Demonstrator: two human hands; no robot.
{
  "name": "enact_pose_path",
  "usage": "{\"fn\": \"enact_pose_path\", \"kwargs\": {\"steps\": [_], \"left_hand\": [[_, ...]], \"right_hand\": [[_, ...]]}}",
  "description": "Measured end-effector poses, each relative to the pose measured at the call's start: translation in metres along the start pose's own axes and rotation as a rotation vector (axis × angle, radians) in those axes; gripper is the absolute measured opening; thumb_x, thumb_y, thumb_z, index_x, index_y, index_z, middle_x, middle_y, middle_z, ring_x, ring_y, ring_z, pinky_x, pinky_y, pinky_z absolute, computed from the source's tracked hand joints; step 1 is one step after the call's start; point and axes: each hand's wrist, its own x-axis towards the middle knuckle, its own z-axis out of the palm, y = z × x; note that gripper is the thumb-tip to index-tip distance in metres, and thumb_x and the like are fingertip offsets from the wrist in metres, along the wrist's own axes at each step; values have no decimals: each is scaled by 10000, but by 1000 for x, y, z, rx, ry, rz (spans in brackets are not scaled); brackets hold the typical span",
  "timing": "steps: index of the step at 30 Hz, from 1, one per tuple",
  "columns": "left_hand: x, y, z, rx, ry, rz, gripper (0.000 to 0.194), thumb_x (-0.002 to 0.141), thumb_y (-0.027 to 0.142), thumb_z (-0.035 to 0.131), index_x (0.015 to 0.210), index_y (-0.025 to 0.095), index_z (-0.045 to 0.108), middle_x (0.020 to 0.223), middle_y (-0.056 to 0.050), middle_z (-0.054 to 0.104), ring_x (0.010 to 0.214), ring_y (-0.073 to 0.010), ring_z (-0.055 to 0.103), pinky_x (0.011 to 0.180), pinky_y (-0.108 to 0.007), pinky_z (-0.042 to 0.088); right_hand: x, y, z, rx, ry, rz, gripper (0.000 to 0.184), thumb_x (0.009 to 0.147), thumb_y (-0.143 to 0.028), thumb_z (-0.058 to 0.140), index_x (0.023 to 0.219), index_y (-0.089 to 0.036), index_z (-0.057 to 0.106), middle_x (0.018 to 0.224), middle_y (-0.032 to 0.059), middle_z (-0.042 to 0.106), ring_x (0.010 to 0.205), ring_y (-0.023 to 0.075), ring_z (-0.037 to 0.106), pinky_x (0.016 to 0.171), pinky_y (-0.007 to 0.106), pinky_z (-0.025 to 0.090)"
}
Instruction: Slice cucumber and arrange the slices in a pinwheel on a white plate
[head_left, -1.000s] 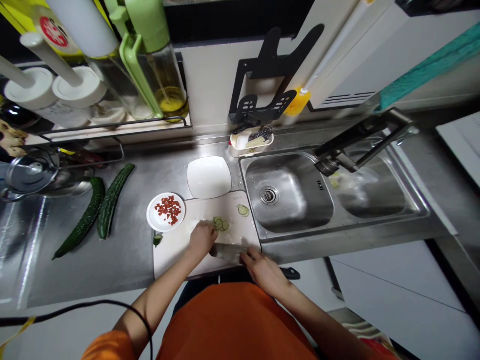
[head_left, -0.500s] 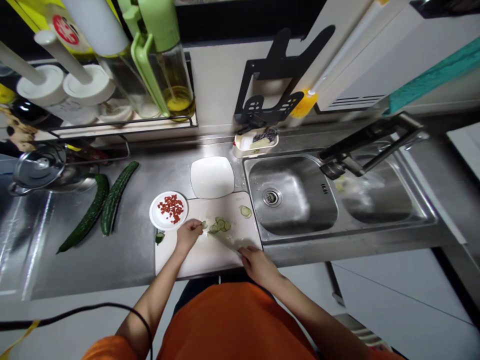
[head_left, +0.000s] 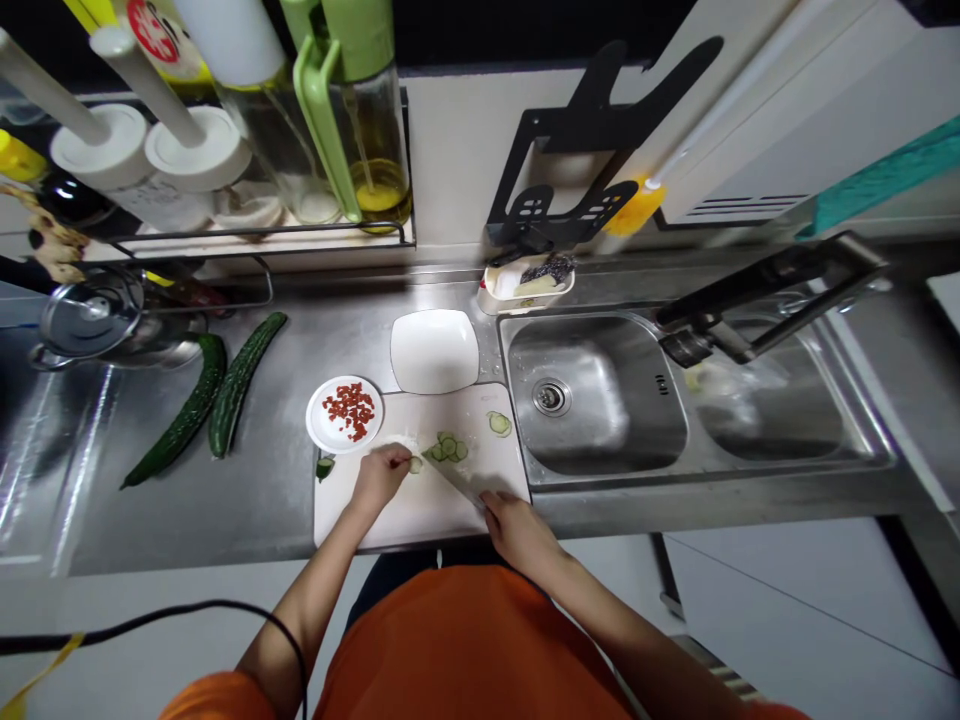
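My left hand (head_left: 379, 478) is closed in a pinch over the white cutting board (head_left: 352, 525), with a pale cucumber slice (head_left: 415, 465) at its fingertips. In my right hand (head_left: 519, 527) is a kitchen knife (head_left: 459, 484), its blade slanting up and left across the board. Several overlapping cucumber slices (head_left: 448, 448) lie just beyond the blade tip. A few more slices (head_left: 499, 424) rest near the board's right edge. On the left edge sits a dark green cucumber end (head_left: 324, 467).
A round white plate of chopped red pieces (head_left: 318, 418) overlaps the board's far left corner. Behind the board stands a white square plate (head_left: 434, 350). Two whole cucumbers (head_left: 244, 385) lie left on the steel counter. A double sink (head_left: 600, 400) with a faucet (head_left: 757, 300) is at right.
The view has shifted slightly, moving the counter items right in the picture. My left hand, with the slice at its fingertips, has moved a little nearer me on the board. My right hand still holds the knife.
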Motion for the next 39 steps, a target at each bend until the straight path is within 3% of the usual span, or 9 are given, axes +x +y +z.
{"fn": "enact_pose_path", "kwargs": {"steps": [12, 31, 39], "left_hand": [[-7, 0, 0, 47, 67, -108, 135, 720, 213, 539, 723, 200, 673, 718, 28, 687, 681, -111, 606, 657, -197, 411], [-5, 1, 0, 52, 55, -160, 137, 708, 187, 571, 743, 210, 701, 753, 19, 713, 709, -120, 638, 679, -211, 429], [-5, 1, 0, 65, 62, -128, 126, 711, 188, 570, 732, 208, 693, 746, 20, 705, 702, -117, 629, 667, -209, 418]], "right_hand": [[-4, -41, -3, -134, -129, 56, 369, 855, -99, 335, 1162, -184, 522, 992, 102, 631, 859, 225, 629, 641, 273, 402], [-4, -40, 10, -162, -107, 52, 394, 835, -54, 319, 1147, -182, 522, 955, 111, 634, 837, 221, 639, 617, 261, 417], [-2, -48, 2, -151, -139, 75, 456, 819, -10, 272, 1159, -172, 530, 974, 117, 639, 864, 235, 644, 628, 275, 423]]}}
